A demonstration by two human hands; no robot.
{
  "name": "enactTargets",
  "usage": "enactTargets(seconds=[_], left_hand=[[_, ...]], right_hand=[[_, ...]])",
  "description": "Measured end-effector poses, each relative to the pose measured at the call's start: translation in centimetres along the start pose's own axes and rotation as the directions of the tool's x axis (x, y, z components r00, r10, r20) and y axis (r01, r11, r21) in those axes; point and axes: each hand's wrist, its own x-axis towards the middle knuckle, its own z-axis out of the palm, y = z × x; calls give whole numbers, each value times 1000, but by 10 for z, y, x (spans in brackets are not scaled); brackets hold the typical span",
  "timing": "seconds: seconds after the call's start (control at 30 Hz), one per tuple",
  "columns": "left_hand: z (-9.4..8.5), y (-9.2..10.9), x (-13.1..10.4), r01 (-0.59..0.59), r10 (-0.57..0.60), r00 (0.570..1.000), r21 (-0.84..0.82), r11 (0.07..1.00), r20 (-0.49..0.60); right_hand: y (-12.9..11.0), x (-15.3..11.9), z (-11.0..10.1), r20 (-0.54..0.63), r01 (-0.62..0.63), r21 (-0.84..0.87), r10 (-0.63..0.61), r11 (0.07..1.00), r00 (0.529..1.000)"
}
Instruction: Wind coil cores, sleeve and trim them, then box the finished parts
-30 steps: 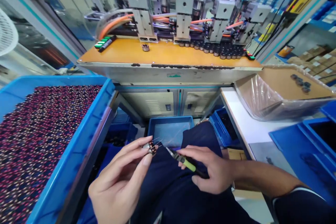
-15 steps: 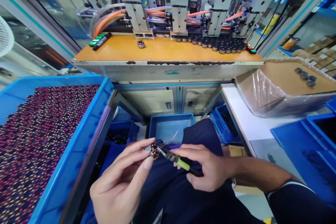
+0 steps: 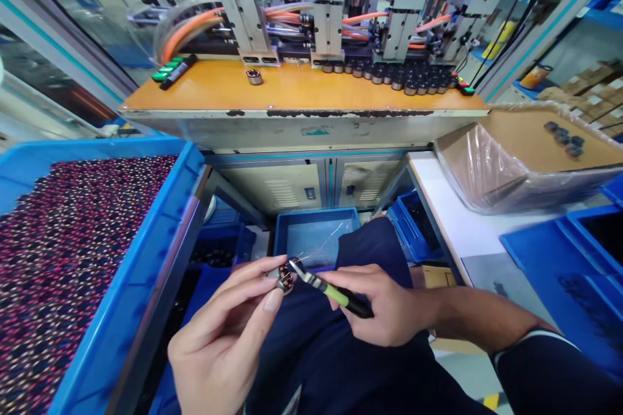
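Note:
Between the thumb and fingers of my left hand (image 3: 228, 331) is a small round motor stator (image 3: 284, 277) with copper windings, its wound face turned to the right. My right hand (image 3: 377, 301) is closed around cutting pliers (image 3: 341, 295) with green and black handles. The pliers' metal jaws are right at the stator's upper right edge, where thin wire ends stick out. A fine loose wire (image 3: 327, 241) stretches up and right from the jaws, over a blue bin. Whether the jaws are closed on a wire is too small to tell.
A blue crate (image 3: 187, 165) full of wound parts stands at left. Ahead, an orange bench (image 3: 302, 92) carries rows of stators (image 3: 413, 81), one single stator (image 3: 254, 76) and markers (image 3: 175, 71) beneath a machine. A plastic-lined carton (image 3: 516, 142) sits right. Below is a blue bin (image 3: 311, 215).
The pliers have shifted slightly up and left over the stator's edge, their angle turned a little. My left hand keeps the stator in nearly the same place. The view has shifted slightly.

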Motion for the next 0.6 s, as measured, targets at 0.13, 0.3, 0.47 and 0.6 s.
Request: enactTargets(seconds=[0.13,0.3,0.47,0.6], left_hand=[[-6,-6,3,-95,92,991,27,995,93],[-9,-11,12,-282,280,959,26,959,51],[-7,-12,11,-248,247,969,-45,968,-15],[-7,-12,7,-191,190,981,-48,980,-42]], right_hand=[[-3,3,-5,-17,-72,82,73,994,997],[-12,-2,-14,19,-139,131,137,982,990],[-24,-7,-20,112,-195,239,173,951,979],[-27,-8,-21,216,-295,365,228,883,949]])
